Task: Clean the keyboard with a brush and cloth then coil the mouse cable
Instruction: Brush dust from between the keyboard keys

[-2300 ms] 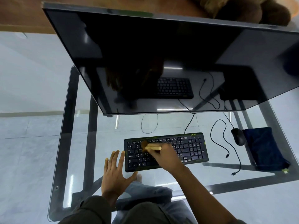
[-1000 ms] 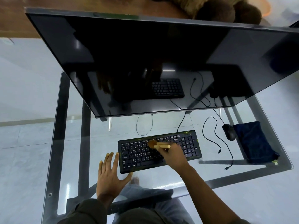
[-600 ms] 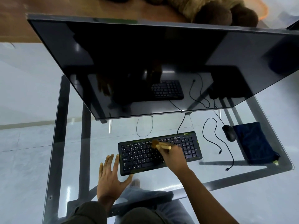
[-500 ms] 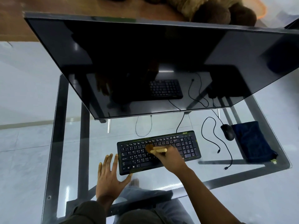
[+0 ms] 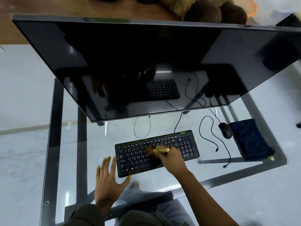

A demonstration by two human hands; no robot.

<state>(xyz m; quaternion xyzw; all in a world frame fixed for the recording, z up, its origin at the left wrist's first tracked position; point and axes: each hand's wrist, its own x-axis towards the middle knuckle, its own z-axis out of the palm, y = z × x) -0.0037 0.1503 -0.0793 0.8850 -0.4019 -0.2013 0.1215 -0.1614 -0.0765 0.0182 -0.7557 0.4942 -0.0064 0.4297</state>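
Note:
A black keyboard [image 5: 136, 157] lies on the glass desk [image 5: 57, 128]. My right hand [image 5: 173, 159] grips a small wooden brush [image 5: 156, 150] whose brown bristles rest on the middle keys. My left hand [image 5: 108, 178] lies flat on the glass with fingers spread, its thumb against the keyboard's front left corner. To the right sits a black mouse [image 5: 225, 130] with its loose cable [image 5: 211, 141] snaking over the glass. A dark blue cloth [image 5: 250, 139] lies beside the mouse.
A large dark monitor [image 5: 146, 62] hangs over the back of the desk and reflects the keyboard. The keyboard's own cable [image 5: 177, 123] runs back under it. My knees show below the glass, near the front edge.
The brush has swept back and forth over the middle keys, now lying slightly left of its spot half a second before. My left hand has stayed at the keyboard's corner.

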